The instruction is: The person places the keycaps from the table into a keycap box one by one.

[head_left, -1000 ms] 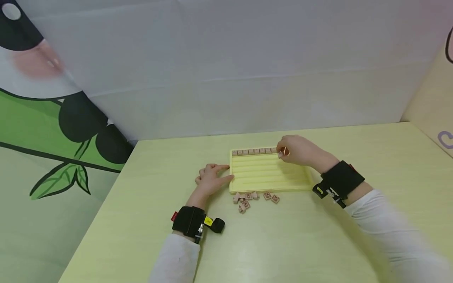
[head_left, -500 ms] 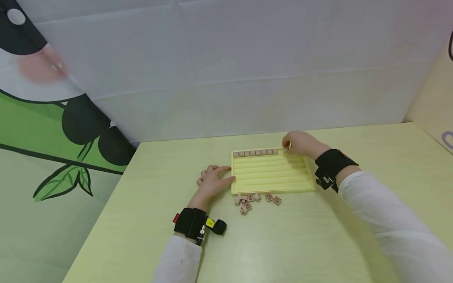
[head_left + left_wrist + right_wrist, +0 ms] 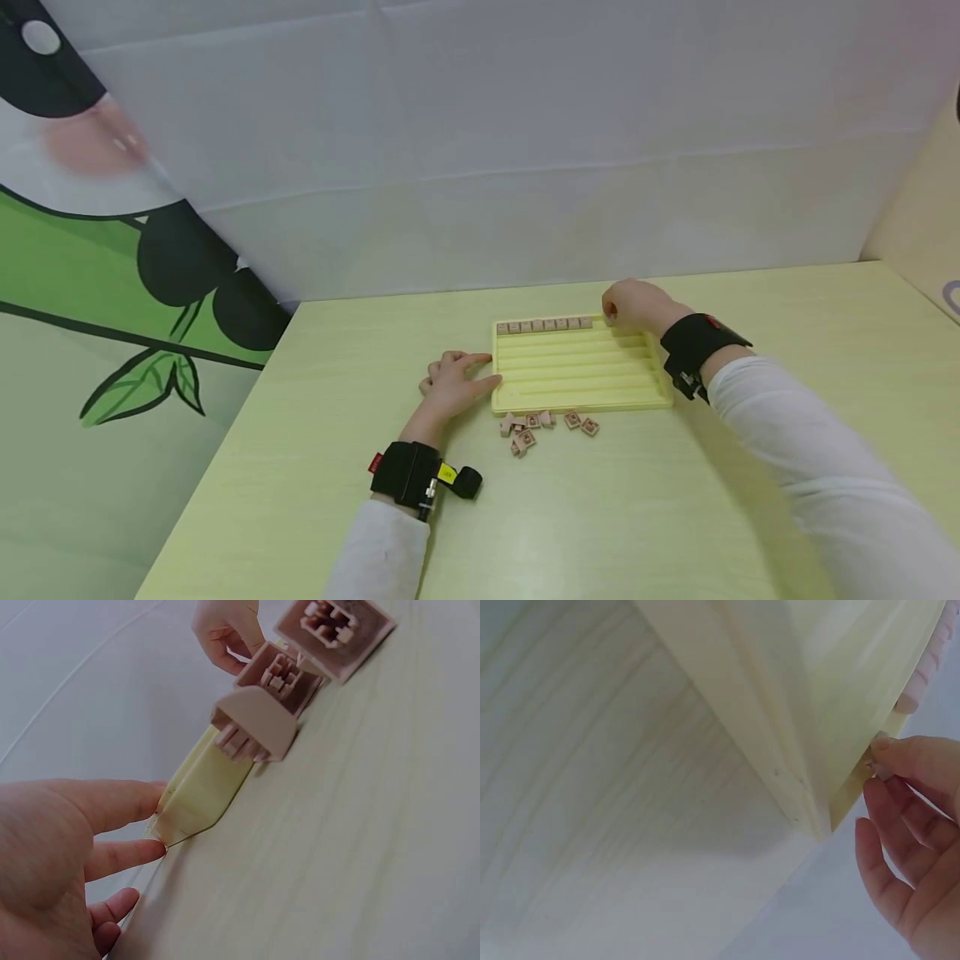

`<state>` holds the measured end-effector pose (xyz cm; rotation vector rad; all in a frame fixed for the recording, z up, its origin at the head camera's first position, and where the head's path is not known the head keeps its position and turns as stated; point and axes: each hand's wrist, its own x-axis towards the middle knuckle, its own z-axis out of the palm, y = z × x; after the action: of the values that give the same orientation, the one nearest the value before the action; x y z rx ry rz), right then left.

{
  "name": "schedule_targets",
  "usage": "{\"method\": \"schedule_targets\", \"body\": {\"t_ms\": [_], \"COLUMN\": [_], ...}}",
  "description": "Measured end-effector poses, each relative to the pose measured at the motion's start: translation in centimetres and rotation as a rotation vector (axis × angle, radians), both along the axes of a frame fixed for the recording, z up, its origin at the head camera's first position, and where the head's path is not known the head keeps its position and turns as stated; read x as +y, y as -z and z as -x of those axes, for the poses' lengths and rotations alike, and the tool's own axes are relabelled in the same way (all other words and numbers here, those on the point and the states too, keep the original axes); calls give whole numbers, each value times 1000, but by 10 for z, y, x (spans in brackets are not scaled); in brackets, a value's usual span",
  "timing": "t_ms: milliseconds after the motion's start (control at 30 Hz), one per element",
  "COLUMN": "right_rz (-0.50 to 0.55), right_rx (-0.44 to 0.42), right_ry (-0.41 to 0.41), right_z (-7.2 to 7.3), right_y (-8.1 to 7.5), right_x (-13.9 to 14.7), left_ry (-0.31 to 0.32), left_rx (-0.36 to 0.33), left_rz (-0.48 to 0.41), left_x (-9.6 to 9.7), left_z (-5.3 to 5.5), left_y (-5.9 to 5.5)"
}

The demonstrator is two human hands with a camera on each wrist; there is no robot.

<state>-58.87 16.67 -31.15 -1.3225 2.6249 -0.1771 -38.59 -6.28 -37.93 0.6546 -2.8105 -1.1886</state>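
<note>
Well to the left of both hands hangs a printed cloth [image 3: 176, 246] with dark round shapes and a green leaf. The left hand [image 3: 452, 385] rests with its fingers spread, two tips touching the left end of the ridged yellow tray [image 3: 577, 371]. Nearer the body than that hand are a black wristband [image 3: 405, 472] and a white sleeve. To the hand's right, a row of small tiles [image 3: 543, 325] lines the tray's far channel, and loose tiles [image 3: 533, 421] lie jumbled just outside the tray's near edge. The right hand [image 3: 636, 303] is at the far right part of the tray, thumb and finger pinching a small piece [image 3: 883, 769] just inside the rim, a gap away from the row's end. A second black band [image 3: 697, 343] sits behind that grip, and a pale wall [image 3: 495, 150] rises beyond both hands.

As for what is hard to see: the left wrist view has loose tiles standing between its camera and the right hand, whose grip is mostly covered there. In the head view the right hand's own knuckles hide the pinched piece; the right wrist view shows it, but too small and blurred to make out a marking. Both sleeves are cut off by the frame.
</note>
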Motion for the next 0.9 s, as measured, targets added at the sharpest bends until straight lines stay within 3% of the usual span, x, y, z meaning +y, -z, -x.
{"method": "schedule_targets", "body": {"t_ms": [433, 900], "right_rz": [14, -9], "right_rx": [17, -9], "right_ry": [-41, -15], "right_z": [5, 6], "right_y": [4, 2], "right_x": [1, -2], "left_ry": [-2, 9], "left_rx": [8, 14], "left_rz": [0, 13], "left_x": [-1, -1], "left_z": [0, 1], "left_y": [1, 2]}}
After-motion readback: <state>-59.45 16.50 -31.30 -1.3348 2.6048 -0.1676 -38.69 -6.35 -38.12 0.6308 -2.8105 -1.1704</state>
